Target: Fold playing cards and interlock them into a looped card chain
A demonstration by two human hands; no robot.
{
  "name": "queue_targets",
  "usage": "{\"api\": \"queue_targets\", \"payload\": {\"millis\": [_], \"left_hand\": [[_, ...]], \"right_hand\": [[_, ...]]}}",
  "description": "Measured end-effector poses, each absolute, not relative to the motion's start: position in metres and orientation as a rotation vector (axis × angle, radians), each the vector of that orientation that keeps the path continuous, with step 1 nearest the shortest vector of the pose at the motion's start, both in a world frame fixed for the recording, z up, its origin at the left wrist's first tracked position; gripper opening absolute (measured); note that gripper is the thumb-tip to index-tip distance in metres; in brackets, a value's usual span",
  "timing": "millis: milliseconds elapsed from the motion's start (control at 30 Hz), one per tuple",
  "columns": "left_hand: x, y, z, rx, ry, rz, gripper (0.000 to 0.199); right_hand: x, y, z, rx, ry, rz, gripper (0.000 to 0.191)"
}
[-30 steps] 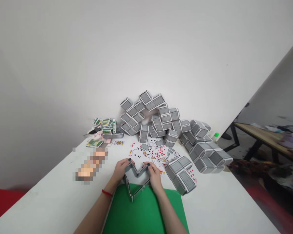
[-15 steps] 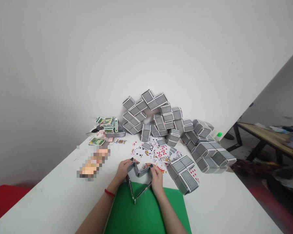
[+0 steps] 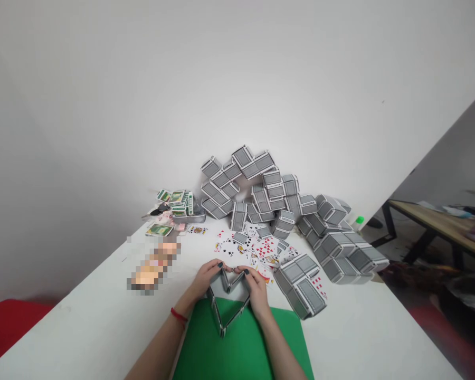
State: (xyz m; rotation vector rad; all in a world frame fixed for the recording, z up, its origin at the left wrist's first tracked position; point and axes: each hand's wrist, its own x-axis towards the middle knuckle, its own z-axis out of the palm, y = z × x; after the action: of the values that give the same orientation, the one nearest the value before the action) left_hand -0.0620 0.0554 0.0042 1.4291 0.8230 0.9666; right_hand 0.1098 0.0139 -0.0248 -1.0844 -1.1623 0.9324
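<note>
Between my two hands is a heart-shaped frame of folded playing cards (image 3: pixel 222 328), its lower point toward me over a green mat (image 3: pixel 245 353). My left hand (image 3: pixel 209 275) pinches the frame's upper left corner, thumb on top. At the upper right corner, my right hand (image 3: pixel 257 285) grips it the same way. The notch of the heart dips between the hands, and the fingertips behind it are partly hidden. Just to the right lies a block of grey-backed folded cards (image 3: pixel 301 282). Beyond my hands, loose playing cards (image 3: pixel 265 247) are scattered face up.
Many folded-card blocks (image 3: pixel 257 184) are piled against the wall, with another stack (image 3: pixel 344 248) at the right. Green-and-white card boxes (image 3: pixel 178 203) stand at the back left of the white table (image 3: pixel 103 316). A pixelated patch (image 3: pixel 154 266) covers something on the left.
The heart's notch has narrowed, and its upper corners have come closer together as my hands moved inward. Both hands keep hold of the frame. The view has shifted slightly.
</note>
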Motion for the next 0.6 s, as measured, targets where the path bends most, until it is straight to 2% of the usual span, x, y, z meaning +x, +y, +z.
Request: {"api": "queue_targets", "payload": {"millis": [200,600], "left_hand": [[-0.060,0.059,-0.004,1.459,0.891,0.970,0.034],[-0.056,0.055,-0.007,1.432,0.872,0.973,0.038]], "right_hand": [[0.110,0.019,-0.030,-1.169,-1.132,0.955,0.035],[0.113,0.018,-0.025,-1.171,-1.162,0.813,0.034]]}}
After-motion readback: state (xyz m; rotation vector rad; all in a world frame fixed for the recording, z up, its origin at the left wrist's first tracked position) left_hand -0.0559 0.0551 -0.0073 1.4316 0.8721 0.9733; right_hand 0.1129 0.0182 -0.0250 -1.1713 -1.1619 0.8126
